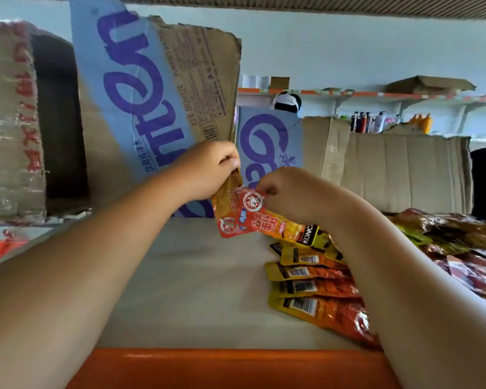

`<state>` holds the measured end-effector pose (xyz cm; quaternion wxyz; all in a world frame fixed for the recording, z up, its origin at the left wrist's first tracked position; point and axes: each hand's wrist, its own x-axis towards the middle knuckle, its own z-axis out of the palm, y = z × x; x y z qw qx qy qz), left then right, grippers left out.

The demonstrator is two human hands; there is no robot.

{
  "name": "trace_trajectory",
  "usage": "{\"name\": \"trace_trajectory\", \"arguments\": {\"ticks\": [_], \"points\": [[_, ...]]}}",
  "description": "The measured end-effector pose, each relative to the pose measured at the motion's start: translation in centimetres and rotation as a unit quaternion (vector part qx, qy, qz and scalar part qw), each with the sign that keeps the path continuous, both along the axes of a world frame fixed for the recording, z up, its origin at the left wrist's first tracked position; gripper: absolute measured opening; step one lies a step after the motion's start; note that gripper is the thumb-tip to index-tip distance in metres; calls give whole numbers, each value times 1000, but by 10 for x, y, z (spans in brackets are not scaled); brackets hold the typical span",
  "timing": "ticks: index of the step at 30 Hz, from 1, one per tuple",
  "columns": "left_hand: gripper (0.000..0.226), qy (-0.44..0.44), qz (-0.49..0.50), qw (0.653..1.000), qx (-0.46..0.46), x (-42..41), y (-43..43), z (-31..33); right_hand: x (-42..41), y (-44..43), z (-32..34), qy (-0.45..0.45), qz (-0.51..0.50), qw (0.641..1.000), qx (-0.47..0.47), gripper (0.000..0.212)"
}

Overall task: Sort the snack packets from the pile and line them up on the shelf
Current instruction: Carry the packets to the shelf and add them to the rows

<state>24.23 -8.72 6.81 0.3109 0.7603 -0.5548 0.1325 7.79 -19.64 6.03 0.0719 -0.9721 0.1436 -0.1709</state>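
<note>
Orange trim edges the shelf nearest me at six o'clock, and past it runs the pale, matt shelf board. At four o'clock a lined-up row of flat yellow-and-orange foil packets lies overlapped like tiles, barcodes up. Farther out at three o'clock sits the pile, glossy dark-red wrappers in a crinkled heap. Mid-frame, both hands meet above the board. The right hand has thumb and forefinger curled tight on the top corner of an orange-red packet, slick and printed with white seals, held over the row's far end. The left hand, fingers curled, pinches the upper edge of a tan packet touching the orange one; whether they are stuck together I cannot tell. I judge this the sorting step, telling two kinds apart. The orange packet does not match the yellow row, so next it likely wants laying flat on bare board beside it. Beyond, at eleven o'clock, stand creased cardboard boxes with blue-and-purple print, and at one o'clock a far shelf of bottles.
</note>
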Motion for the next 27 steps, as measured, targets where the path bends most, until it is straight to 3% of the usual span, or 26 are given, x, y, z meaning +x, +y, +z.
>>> {"name": "trace_trajectory", "arguments": {"ticks": [2,5,11,14,18,22,25,27], "points": [[19,7,9,1000,20,7,4,5,0,0,0,-41,5,999,9,19],[18,4,36,991,128,11,10,6,1,-2,-1,-65,6,996,61,16],[21,15,42,961,272,2,2,-17,-1,5,-2,-2,73,996,58,13],[31,16,33,951,308,-5,0,-21,0,21,-3,24,107,994,7,38],[12,16,49,923,381,-2,3,-20,5,33,-8,105,129,986,-6,37],[19,36,114,902,415,8,17,-11,-1,28,-3,37,67,997,-8,30],[22,47,195,896,396,22,24,-8,-3,23,-5,148,-2,987,-53,20],[19,127,229,891,372,30,27,-6,-2,24,-11,234,-33,970,-52,39]]}}
